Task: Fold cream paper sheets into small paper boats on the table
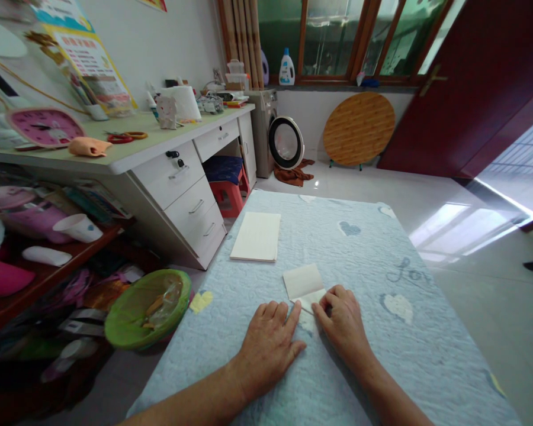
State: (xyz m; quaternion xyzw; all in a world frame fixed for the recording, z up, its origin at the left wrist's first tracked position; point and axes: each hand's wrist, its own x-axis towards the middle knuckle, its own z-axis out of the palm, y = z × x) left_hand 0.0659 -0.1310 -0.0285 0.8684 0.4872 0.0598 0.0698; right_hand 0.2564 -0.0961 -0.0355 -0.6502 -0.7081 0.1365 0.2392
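Observation:
A pale blue quilted cover [337,331] with heart patterns lies over the table in front of me. On it, a folded cream sheet of cloth or paper [302,283] sits between my hands. My right hand [342,322] pinches its near flap between thumb and fingers. My left hand [269,349] lies flat on the quilt with fingers spread, its fingertips at the sheet's lower edge. Farther ahead, a neat cream stack of folded sheets [256,236] rests on the quilt, with neither hand touching it.
To the left stand a white desk with drawers [177,183] and a green basin [147,310] with a plastic bag inside. Shelves of clutter lie lower left. A washing machine [284,142] and a round folding tabletop [359,128] stand beyond. A dark red door [453,89] opens at right.

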